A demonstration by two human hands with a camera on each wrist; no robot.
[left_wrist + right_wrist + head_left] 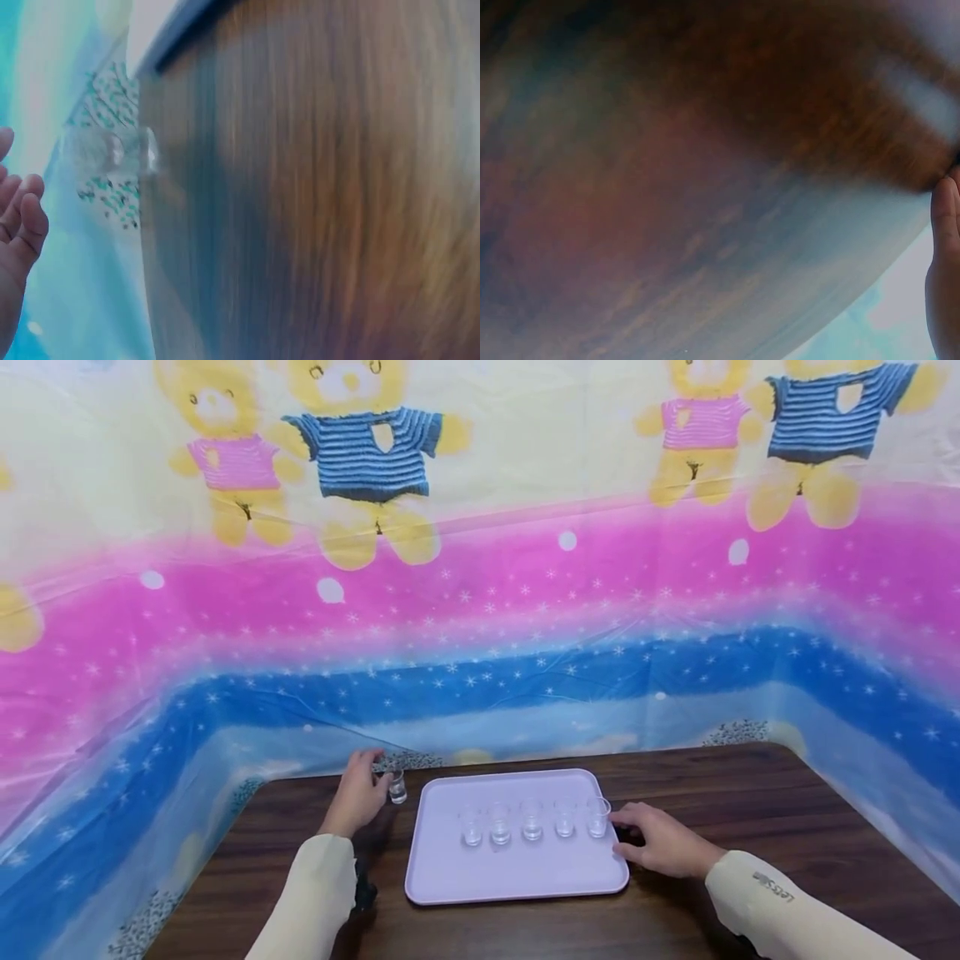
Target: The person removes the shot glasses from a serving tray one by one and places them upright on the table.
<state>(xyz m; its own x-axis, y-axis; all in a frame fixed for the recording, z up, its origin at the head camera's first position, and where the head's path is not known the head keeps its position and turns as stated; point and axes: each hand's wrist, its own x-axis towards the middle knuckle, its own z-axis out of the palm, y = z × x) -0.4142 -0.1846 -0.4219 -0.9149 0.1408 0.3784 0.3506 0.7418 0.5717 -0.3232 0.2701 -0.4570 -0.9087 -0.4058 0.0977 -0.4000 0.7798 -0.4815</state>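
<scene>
A small clear glass (397, 788) stands on the table just left of the tray, near the far edge. Beside it is my left hand (360, 793), fingers loosely bent; in the left wrist view a gap shows between those fingers and the glass (112, 150). On the pale lilac tray (517, 872), several similar glasses (532, 823) stand upright in a row. My right hand (663, 839) is at the tray's right rim, thumb and forefinger apart, fingertips close by the rightmost glass (597, 818). Only the edge of that hand (946, 255) enters the right wrist view.
The dark wooden table (720, 793) extends on both sides of the tray. A printed cloth (510, 685) with bears and snowflakes hangs behind and around the table. A dark object (365, 893) shows beneath the left sleeve.
</scene>
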